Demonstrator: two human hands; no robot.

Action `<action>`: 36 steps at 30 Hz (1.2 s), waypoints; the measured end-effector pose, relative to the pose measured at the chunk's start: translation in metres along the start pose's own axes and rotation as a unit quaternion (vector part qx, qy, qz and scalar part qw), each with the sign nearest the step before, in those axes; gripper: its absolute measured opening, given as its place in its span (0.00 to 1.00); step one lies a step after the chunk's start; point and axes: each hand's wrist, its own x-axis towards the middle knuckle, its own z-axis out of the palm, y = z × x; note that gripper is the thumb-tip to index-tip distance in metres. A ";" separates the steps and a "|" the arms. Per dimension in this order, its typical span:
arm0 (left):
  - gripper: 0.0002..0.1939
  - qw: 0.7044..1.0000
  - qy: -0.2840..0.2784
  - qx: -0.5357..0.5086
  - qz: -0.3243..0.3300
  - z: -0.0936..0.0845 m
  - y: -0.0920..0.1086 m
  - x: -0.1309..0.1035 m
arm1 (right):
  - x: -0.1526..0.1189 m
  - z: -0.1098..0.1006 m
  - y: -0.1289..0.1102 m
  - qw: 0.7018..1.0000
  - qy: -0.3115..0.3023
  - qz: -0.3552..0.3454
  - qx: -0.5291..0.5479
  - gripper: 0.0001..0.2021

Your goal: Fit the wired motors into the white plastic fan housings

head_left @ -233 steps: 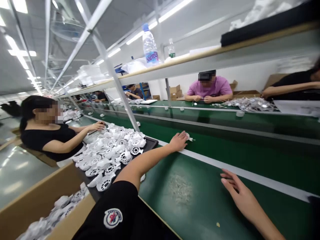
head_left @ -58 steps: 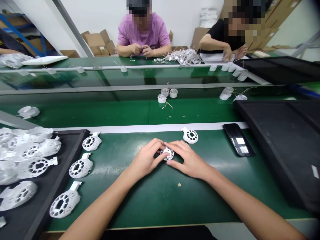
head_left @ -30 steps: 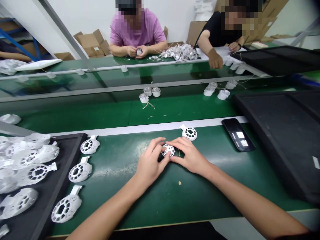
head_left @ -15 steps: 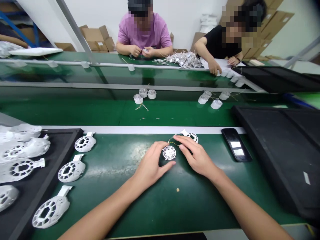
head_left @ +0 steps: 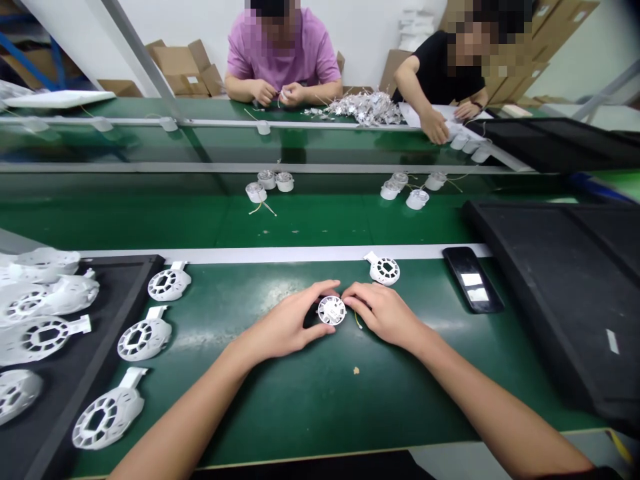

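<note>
A small round white motor part (head_left: 331, 311) with a thin yellow-green wire sits between my hands on the green table. My left hand (head_left: 290, 320) curves round its left side, thumb below and fingers above, gripping it. The fingers of my right hand (head_left: 383, 312) are bent together at the part's right edge, by the wire, which hangs beneath them. Just beyond my right hand lies a white slotted housing (head_left: 385, 269) with a short arm. Three similar housings stand in a column at the left, among them the middle one (head_left: 145, 339).
A black tray (head_left: 75, 373) with several white housings is at left. A black phone (head_left: 473, 280) and a large black tray (head_left: 560, 300) lie at right. Round white parts (head_left: 417, 199) rest on the belt. Two people work across it, beside a silvery pile (head_left: 367, 109).
The round part has turned and shifted slightly left and down with my left hand. My right fingers have closed in toward its edge, and the wire now hangs to the right, below them.
</note>
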 end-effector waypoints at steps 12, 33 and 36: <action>0.33 0.999 -0.008 0.028 0.015 -0.006 0.006 0.001 | -0.001 0.006 0.000 0.996 0.003 0.051 -0.071 0.13; 0.27 0.996 0.040 0.077 -0.002 0.016 0.005 0.007 | -0.007 0.023 -0.015 0.978 0.104 -0.001 0.183 0.07; 0.26 0.996 0.029 0.084 0.002 0.013 0.005 0.009 | -0.005 0.025 -0.016 0.981 0.120 0.003 0.154 0.09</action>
